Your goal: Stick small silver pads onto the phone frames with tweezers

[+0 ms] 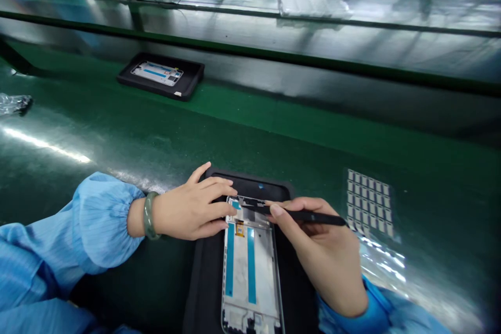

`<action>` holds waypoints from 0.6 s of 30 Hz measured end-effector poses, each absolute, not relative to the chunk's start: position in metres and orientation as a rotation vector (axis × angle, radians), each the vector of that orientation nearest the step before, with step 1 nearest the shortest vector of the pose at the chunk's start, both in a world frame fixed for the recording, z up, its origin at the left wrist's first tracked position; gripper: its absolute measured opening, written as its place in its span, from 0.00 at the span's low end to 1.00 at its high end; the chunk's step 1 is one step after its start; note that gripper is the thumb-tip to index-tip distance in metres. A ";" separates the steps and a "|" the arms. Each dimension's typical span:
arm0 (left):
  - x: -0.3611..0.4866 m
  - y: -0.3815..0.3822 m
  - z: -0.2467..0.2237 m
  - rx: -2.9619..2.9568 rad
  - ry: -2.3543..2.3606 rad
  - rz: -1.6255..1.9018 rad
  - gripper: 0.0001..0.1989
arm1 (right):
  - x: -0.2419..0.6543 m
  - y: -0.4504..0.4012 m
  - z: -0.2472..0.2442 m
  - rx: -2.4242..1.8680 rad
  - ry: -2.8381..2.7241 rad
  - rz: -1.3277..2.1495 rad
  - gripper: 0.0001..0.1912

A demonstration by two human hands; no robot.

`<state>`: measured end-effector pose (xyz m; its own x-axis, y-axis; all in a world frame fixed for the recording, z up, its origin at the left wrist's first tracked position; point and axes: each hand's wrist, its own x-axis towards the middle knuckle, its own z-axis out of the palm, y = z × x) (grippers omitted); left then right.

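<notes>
A phone frame (241,266) with blue strips and a small gold flex connector lies in a black tray (207,276) in front of me. My left hand (191,209) rests over the frame's top left corner, its fingers spread and the fingertips at the edge. In my right hand (324,250) I grip black tweezers (309,217) between thumb and fingers. Their tip points left, at the upper end of the frame beside my left fingertips. Whether the tip pinches anything is too small to tell.
Farther back, a second black tray (191,81) holds another phone frame (156,73). A clear sheet of small grey stickers (370,201) lies to the right. A plastic bag (13,104) is at the far left. A raised metal shelf (219,36) spans the back, bearing a white packet (311,0).
</notes>
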<state>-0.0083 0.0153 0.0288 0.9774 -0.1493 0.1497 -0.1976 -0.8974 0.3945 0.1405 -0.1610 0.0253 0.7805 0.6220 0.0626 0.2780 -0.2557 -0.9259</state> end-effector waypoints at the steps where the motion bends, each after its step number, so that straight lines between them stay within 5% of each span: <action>1: -0.008 0.015 0.029 2.707 -0.249 0.162 0.12 | 0.140 -0.161 0.026 -1.851 -0.697 0.371 0.13; 18: -0.007 0.011 0.032 2.778 -0.261 0.160 0.14 | 0.139 -0.171 0.024 -1.745 -1.189 0.264 0.08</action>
<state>-0.0075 0.0113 0.0320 0.9767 -0.1603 0.1423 -0.1994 -0.9236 0.3276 0.1393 -0.1709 0.0244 0.4988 0.8060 0.3186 0.5952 -0.0513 -0.8020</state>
